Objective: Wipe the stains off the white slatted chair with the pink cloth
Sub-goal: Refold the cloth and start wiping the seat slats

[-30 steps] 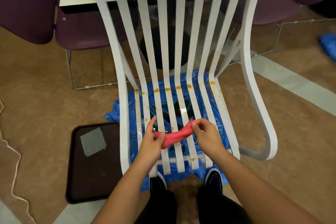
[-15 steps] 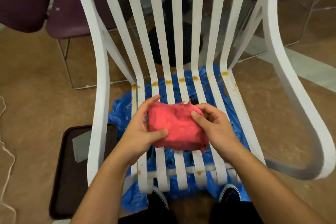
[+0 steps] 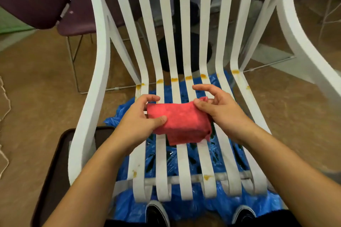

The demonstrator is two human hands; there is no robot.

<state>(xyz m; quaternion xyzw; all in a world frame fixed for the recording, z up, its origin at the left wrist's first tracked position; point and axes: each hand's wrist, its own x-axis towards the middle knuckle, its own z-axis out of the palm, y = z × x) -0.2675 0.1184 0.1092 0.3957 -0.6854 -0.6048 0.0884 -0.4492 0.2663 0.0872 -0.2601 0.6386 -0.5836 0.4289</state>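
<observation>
Pink cloth (image 3: 181,121), folded, is held over the seat of the white slatted chair (image 3: 99,61), pinched at its left end by the left hand (image 3: 140,121) and at its right by the right hand (image 3: 219,110) (forefinger lifted). The far orange stains (image 3: 174,79) could be smeared if the loose flap is dragged.

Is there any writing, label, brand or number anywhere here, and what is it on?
None: no word, number, label or sign can be read in this view.
The pink cloth, the white slatted chair, the blue plastic sheet and the dark tray all look plain.
The shoes show no legible brand.
</observation>
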